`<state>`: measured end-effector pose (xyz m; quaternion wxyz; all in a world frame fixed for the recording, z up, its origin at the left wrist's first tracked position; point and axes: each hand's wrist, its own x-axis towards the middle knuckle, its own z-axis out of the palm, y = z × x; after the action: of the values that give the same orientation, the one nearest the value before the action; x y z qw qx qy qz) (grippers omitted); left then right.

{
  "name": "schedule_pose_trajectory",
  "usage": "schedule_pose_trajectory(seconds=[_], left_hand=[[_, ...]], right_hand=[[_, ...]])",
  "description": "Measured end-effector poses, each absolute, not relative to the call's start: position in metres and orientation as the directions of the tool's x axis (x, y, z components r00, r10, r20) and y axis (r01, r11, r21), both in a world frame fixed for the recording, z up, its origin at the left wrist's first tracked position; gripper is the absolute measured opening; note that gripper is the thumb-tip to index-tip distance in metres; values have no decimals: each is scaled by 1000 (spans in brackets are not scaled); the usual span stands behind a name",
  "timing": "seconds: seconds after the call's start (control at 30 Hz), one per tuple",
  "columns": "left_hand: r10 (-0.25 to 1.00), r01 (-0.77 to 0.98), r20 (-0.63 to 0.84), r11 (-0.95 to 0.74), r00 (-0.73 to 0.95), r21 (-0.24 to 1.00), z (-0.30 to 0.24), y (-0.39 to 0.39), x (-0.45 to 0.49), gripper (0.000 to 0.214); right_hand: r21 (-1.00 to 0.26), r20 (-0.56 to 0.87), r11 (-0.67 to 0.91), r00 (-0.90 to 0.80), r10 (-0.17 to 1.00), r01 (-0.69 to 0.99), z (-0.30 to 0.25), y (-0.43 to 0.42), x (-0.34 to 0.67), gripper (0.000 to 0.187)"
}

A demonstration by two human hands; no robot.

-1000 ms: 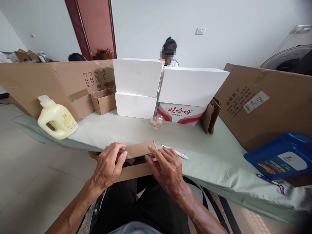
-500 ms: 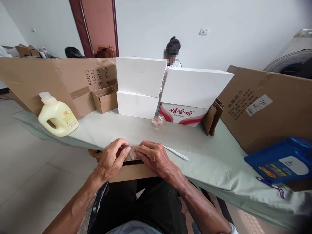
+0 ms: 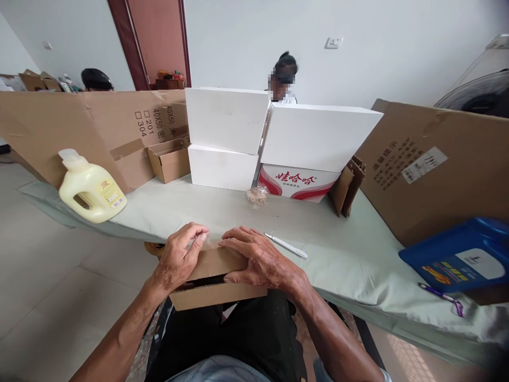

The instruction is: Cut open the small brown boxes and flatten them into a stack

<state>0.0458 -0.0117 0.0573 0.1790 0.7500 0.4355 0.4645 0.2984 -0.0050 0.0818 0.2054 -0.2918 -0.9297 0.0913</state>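
A small brown cardboard box [image 3: 220, 296] sits at the table's near edge, above my lap, with a dark gap under its top flap [image 3: 217, 261]. My left hand [image 3: 180, 257] rests against the box's left end; its thumb and forefinger are pinched together, and what is between them is too small to make out. Across the right end lies my right hand [image 3: 260, 259], fingers over the flap and thumb at the gap, gripping the box. A white craft knife [image 3: 287, 246] lies on the cloth just beyond my right hand.
White boxes [image 3: 226, 121] and a red-and-white carton [image 3: 298, 183] stand ahead. Crumpled clear plastic [image 3: 257, 196] lies before them. A yellow jug [image 3: 93, 193] is left, a blue jug [image 3: 457, 257] and purple pen [image 3: 441, 297] right. Large cardboard panels flank the table. A person [image 3: 284, 77] sits behind.
The box has come further into view, tilted toward me, with more of its flap and front wall showing. My right hand has spread over its right end; the left pinch stays near the flap.
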Motion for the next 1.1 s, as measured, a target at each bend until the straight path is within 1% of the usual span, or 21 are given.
schedule_pose_trajectory(seconds=[0.07, 0.2, 0.27, 0.37, 0.47, 0.53, 0.67, 0.97, 1.1], left_hand=[[838, 465, 521, -531, 163, 708, 55, -11, 45, 22], [863, 375, 485, -501, 143, 780, 50, -10, 47, 25], [848, 307, 510, -528, 145, 792, 53, -9, 47, 28], [786, 220, 591, -618, 181, 755, 62, -9, 46, 34], [762, 179, 622, -647, 181, 741, 72, -9, 44, 31], [784, 157, 596, -619, 173, 769, 77, -9, 42, 29], [813, 124, 542, -573, 213, 810, 80, -11, 40, 26], [836, 209, 441, -519, 326, 829, 77, -12, 37, 24], [832, 219, 425, -517, 357, 828, 77, -11, 38, 24]], right_hand=[[-276, 334, 806, -734, 592, 524, 82, -10, 298, 59], [-255, 387, 786, -685, 617, 563, 81, -20, 296, 38], [-256, 407, 790, -679, 611, 557, 81, -22, 297, 33], [-276, 423, 792, -671, 608, 544, 82, -24, 300, 30], [-320, 423, 780, -655, 625, 538, 82, -24, 303, 28], [-347, 417, 765, -642, 643, 542, 81, -24, 304, 28], [-387, 415, 747, -621, 665, 541, 78, -26, 307, 31], [-417, 426, 733, -597, 680, 538, 75, -27, 309, 31], [-434, 408, 722, -597, 690, 538, 75, -26, 309, 32]])
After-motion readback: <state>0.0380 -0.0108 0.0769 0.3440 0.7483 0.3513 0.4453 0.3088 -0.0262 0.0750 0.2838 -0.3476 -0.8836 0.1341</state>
